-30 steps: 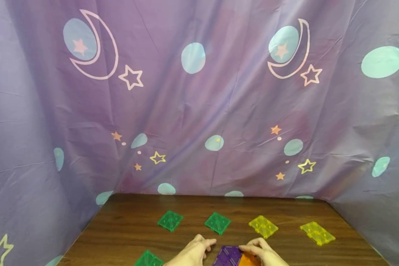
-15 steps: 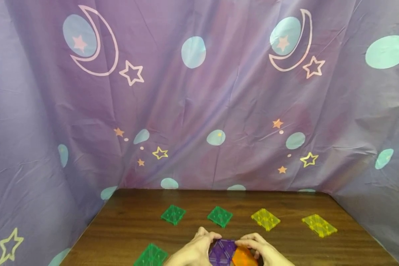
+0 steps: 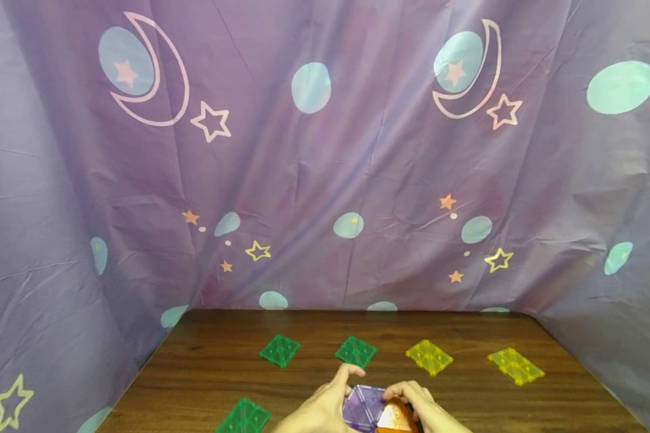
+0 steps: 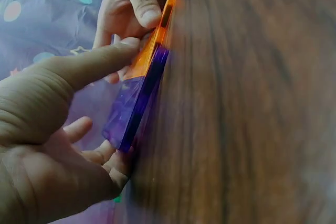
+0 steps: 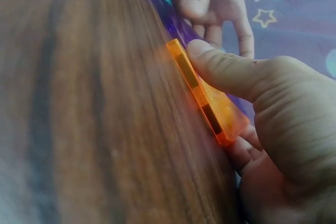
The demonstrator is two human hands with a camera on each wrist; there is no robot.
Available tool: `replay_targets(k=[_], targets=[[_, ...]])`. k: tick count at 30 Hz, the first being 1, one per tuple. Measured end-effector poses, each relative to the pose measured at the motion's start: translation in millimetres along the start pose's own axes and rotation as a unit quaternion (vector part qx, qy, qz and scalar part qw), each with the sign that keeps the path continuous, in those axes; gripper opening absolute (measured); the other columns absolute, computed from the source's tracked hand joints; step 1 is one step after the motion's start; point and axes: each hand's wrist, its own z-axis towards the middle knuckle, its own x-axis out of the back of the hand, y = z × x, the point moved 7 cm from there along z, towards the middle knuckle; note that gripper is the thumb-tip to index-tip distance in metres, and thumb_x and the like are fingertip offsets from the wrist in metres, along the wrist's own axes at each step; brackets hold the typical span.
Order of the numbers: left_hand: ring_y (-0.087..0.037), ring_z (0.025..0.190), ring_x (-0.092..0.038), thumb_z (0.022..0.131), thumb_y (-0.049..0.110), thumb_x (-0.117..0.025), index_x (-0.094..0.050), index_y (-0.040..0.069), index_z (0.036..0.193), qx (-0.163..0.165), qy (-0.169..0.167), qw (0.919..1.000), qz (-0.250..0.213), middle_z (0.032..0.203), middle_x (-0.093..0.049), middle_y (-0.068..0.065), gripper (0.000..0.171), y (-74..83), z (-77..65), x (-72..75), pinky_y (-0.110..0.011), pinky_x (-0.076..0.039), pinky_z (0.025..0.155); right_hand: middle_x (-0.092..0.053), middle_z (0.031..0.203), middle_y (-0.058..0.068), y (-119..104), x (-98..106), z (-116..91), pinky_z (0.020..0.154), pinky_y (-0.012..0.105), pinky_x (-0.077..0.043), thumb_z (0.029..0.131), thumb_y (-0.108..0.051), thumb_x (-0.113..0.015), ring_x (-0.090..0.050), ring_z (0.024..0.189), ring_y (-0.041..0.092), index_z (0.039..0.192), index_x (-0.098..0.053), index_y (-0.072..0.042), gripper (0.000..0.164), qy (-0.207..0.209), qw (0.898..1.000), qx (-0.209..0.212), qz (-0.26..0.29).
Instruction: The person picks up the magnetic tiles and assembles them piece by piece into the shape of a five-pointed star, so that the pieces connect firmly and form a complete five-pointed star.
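Note:
A translucent purple magnetic tile [image 3: 364, 410] and an orange magnetic tile [image 3: 396, 416] lie edge to edge at the table's near side. My left hand [image 3: 325, 402] holds the purple tile from the left. In the left wrist view, its fingertips curl under the outer edge of the purple tile [image 4: 125, 109], and its thumb [image 4: 100, 62] reaches over the top toward the orange one. From the right, my right hand [image 3: 421, 406] grips the orange tile, its thumb [image 5: 226, 69] on top and its fingers at the outer corner of the orange tile [image 5: 223, 109].
Two green tiles [image 3: 280, 350] lie in the back row, left and centre, with two yellow tiles [image 3: 429, 357] to their right. Another green tile [image 3: 244, 416] sits at the near left. A purple patterned curtain [image 3: 325, 180] encloses the wooden table [image 3: 206, 361].
My left hand has come in from beside the purple tile and taken hold of it. The tiles have tilted slightly and now catch bright glare. My right hand stays on the orange tile.

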Motion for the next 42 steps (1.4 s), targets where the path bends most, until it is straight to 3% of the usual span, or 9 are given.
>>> replay_targets(k=[6,10,13,15,24,30,34,40,42], targets=[[-0.003,0.115,-0.057,0.078,0.028,-0.102,-0.056,0.031,0.143,-0.047,-0.028,0.9981,0.028,0.13,-0.06,0.009,0.08,0.8,4.2,-8.1,-0.031,-0.054,0.095,-0.045,0.136,-0.01,-2,0,-2,0.068,0.025,-0.042,0.09,-0.022,-0.09,-0.045,0.119,0.003,0.142,-0.065,-0.02,0.058,0.017,0.999,0.005,0.033],[-0.001,0.115,-0.054,0.078,0.028,-0.103,-0.058,0.032,0.143,-0.05,-0.026,0.9973,0.048,0.131,-0.057,0.008,0.079,1.9,4.2,-12.3,-0.03,-0.053,0.096,-0.045,0.14,-0.003,-4,0,-1,0.088,0.023,-0.053,0.092,-0.006,-0.087,-0.051,0.126,0.005,0.15,-0.061,-0.007,0.063,0.01,0.994,0.042,0.096],[-0.002,0.116,-0.054,0.077,0.022,-0.104,-0.059,0.035,0.142,-0.036,-0.019,0.9986,0.035,0.131,-0.056,0.008,0.08,3.0,2.5,-13.9,-0.031,-0.053,0.097,-0.046,0.145,0.005,-7,0,1,0.107,0.021,-0.049,0.091,0.013,-0.08,-0.054,0.133,0.009,0.151,-0.056,0.006,0.065,0.0,0.984,0.079,0.157],[-0.002,0.117,-0.053,0.077,0.021,-0.103,-0.058,0.039,0.143,-0.018,-0.025,0.9992,0.025,0.131,-0.053,0.009,0.082,1.9,1.0,-14.4,-0.032,-0.054,0.096,-0.046,0.148,0.009,-8,-1,2,0.112,0.02,-0.047,0.088,0.021,-0.075,-0.053,0.136,0.01,0.15,-0.053,0.012,0.066,-0.004,0.978,0.094,0.187],[-0.011,0.122,-0.051,0.087,0.032,-0.096,-0.05,0.035,0.16,-0.02,-0.067,0.9974,0.016,0.135,-0.047,-0.001,0.087,-11.0,5.3,-16.6,-0.043,-0.056,0.1,-0.046,0.155,-0.001,-6,-1,3,0.114,0.018,-0.046,0.089,0.023,-0.074,-0.051,0.141,0.004,0.152,-0.051,0.015,0.067,-0.004,0.973,0.059,0.225],[-0.01,0.12,-0.051,0.083,0.022,-0.097,-0.057,0.037,0.157,0.02,-0.057,0.9978,-0.027,0.133,-0.048,0.002,0.085,-7.3,2.8,-14.8,-0.045,-0.055,0.102,-0.047,0.156,0.002,-8,-4,6,0.115,0.02,-0.047,0.096,0.019,-0.068,-0.054,0.142,0.006,0.154,-0.041,0.024,0.064,-0.048,0.945,0.018,0.322],[-0.007,0.122,-0.051,0.084,0.026,-0.097,-0.055,0.028,0.162,-0.007,-0.057,0.9984,-0.002,0.135,-0.049,0.003,0.089,-7.2,4.0,-16.0,-0.039,-0.054,0.103,-0.047,0.154,0.006,-6,-7,6,0.115,0.023,-0.049,0.099,0.008,-0.07,-0.057,0.14,0.009,0.159,-0.041,0.017,0.068,-0.072,0.923,-0.023,0.378],[-0.002,0.117,-0.051,0.077,0.019,-0.101,-0.058,0.025,0.158,-0.022,-0.027,0.9994,-0.004,0.132,-0.052,0.007,0.093,-3.8,3.7,-17.0,-0.032,-0.052,0.102,-0.05,0.164,-0.01,-4,-12,5,0.115,0.021,-0.045,0.103,-0.005,-0.071,-0.053,0.144,0.006,0.169,-0.047,-0.018,0.072,-0.089,0.923,-0.001,0.374],[-0.002,0.116,-0.052,0.076,0.015,-0.101,-0.056,0.024,0.159,-0.01,-0.024,0.9996,-0.007,0.132,-0.052,0.008,0.095,-1.0,3.2,-18.2,-0.032,-0.053,0.102,-0.047,0.17,-0.011,-3,-15,6,0.117,0.022,-0.045,0.104,-0.007,-0.07,-0.051,0.148,0.007,0.171,-0.043,-0.021,0.074,-0.1,0.911,0.007,0.399]])
